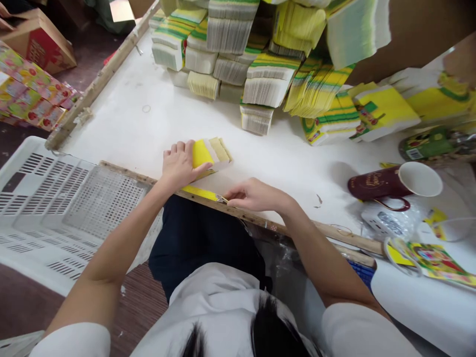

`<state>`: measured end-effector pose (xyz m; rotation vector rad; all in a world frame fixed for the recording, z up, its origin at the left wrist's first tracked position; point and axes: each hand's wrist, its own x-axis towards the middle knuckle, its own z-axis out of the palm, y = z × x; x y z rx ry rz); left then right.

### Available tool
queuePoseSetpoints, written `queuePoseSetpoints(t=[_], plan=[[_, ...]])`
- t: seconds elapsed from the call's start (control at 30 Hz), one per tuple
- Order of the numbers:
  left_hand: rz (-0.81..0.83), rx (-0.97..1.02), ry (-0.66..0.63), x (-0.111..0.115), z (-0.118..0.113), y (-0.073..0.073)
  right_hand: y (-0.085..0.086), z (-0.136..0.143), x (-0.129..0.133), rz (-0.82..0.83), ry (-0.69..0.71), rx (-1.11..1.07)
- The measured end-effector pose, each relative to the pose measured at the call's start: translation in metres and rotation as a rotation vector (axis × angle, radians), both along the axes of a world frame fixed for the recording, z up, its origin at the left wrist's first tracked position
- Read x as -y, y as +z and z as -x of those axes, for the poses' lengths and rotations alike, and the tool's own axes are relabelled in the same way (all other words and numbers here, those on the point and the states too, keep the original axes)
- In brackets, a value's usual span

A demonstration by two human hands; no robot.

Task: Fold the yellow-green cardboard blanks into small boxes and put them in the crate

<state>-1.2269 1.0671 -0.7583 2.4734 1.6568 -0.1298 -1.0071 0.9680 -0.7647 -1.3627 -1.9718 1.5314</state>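
A small stack of yellow and white cards lies on the white table near its front edge. My left hand rests on the stack's left side, its fingers and thumb spread. Beside the table's wooden edge lies a flat yellow piece, below the stack. My right hand is at that piece's right end, fingers curled and pinched together on something thin, too small to make out.
Bundles of yellow, green and white cards are piled at the back. A dark red mug lies on its side at the right. White plastic crates stand on the left, near printed boxes and a carton.
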Motion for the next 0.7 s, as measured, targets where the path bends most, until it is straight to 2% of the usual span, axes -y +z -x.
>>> queuePoseSetpoints(t=[0.03,0.07,0.13,0.2,0.3,0.47,0.6,0.7], plan=[[-0.007,-0.003,-0.002,0.000,0.000,-0.001,0.001,-0.003,-0.001,-0.002,-0.009,-0.023],[-0.011,-0.007,-0.005,0.000,0.000,-0.001,0.001,-0.004,-0.003,-0.045,-0.079,-0.034],[-0.013,-0.009,-0.009,0.000,0.000,-0.002,-0.004,-0.002,-0.012,-0.222,-0.299,0.000],[-0.015,-0.005,-0.009,0.001,0.001,-0.002,-0.014,0.004,-0.021,-0.407,-0.436,0.133],[-0.007,-0.002,-0.004,0.001,0.000,-0.002,-0.030,0.015,-0.028,-0.549,-0.440,0.362],[-0.001,0.000,-0.004,0.001,0.000,-0.002,-0.039,0.023,-0.024,-0.669,-0.449,0.468],[-0.001,-0.003,0.001,0.001,0.000,-0.002,-0.037,0.027,-0.030,-0.651,-0.401,0.495],[-0.011,-0.005,-0.010,0.000,0.002,-0.003,-0.037,0.034,-0.038,-0.588,-0.437,0.518]])
